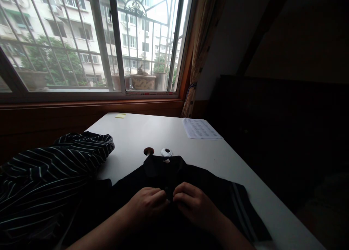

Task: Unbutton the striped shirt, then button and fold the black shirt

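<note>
A dark collared shirt [209,184] lies spread on the white table [136,130], its collar toward the window and grey stripes on the right sleeve. My left hand [149,202] is closed on the left side of the front opening, just below the collar. Close beside it, my right hand [191,202] has its fingers pinched on the other side of the opening. A small button shows between the hands. The fingertips and the cloth under them are dark and partly hidden.
Black-and-white striped cloth [54,166] is heaped at the left. Printed sheets [201,128] lie at the back right, a yellow note [120,116] at the back left. Beyond the collar are a round table hole [148,151] and a white ring-shaped cover [166,152]. A barred window stands behind.
</note>
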`<state>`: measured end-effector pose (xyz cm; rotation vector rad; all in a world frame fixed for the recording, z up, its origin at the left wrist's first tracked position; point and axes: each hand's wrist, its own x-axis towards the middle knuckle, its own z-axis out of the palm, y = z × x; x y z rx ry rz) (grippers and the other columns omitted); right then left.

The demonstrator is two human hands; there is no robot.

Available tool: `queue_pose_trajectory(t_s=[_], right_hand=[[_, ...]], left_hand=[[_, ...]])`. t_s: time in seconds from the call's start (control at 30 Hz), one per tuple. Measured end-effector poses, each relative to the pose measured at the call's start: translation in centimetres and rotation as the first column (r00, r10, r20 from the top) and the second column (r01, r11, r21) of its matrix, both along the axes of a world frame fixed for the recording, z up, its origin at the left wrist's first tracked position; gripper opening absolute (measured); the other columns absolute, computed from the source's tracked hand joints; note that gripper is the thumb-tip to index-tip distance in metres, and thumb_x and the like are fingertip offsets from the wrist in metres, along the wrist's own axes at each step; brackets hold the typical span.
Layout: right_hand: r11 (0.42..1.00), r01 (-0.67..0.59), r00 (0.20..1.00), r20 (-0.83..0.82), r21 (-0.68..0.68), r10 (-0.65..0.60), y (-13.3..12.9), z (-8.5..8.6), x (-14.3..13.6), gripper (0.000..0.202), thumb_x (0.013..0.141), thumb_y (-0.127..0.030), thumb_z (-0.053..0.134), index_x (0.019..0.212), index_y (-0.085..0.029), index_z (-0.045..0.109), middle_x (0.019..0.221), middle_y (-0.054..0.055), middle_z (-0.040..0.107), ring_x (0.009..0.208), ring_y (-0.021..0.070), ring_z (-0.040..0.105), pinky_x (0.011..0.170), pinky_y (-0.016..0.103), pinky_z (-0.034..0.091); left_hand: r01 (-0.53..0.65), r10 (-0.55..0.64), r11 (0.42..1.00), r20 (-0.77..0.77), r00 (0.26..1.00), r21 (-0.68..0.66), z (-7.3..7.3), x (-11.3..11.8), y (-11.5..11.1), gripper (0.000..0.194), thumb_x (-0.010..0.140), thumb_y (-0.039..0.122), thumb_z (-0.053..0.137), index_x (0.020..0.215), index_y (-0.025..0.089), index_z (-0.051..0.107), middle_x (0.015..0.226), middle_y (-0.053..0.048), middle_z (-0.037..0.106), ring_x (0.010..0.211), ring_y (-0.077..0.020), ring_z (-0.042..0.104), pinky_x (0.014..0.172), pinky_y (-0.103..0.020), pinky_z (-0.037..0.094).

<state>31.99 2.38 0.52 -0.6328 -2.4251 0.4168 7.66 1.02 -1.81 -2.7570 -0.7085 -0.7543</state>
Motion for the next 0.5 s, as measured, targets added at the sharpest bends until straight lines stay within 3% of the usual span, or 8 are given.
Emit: queue_pose_trajectory(t_s=[0.33,0.5], right_hand=[[1.0,-0.005,1.0,-0.008,0.002,0.005,-0.12,0.15,-0.19,0.015,0.095,-0.011,0.054,0.1,-0.02,0.064,0.1,0.006,0.064,0.089,0.0169,0.061,0.078,0.029,0.052],[1.0,-0.001,1.0,-0.009,-0.002,0.001,-0.12,-0.16,-0.06,0.014,0.096,-0.011,0.054,0.099,-0.02,0.064,0.101,0.006,0.063,0.089,0.0167,0.061,0.078,0.028,0.052]], left_hand=[[0.008,-0.007,1.0,0.043,0.999,-0.021,-0.16,0.16,-0.13,0.023,0.102,0.019,0.042,0.083,0.016,0.054,0.073,-0.001,0.053,0.063,-0.0123,0.047,0.06,-0.026,0.039],[0.013,-0.003,0.994,0.091,0.996,-0.108,-0.55,0.19,-0.06,0.023,0.103,0.021,0.04,0.084,0.017,0.052,0.072,0.0,0.053,0.061,-0.0117,0.048,0.061,-0.026,0.041]])
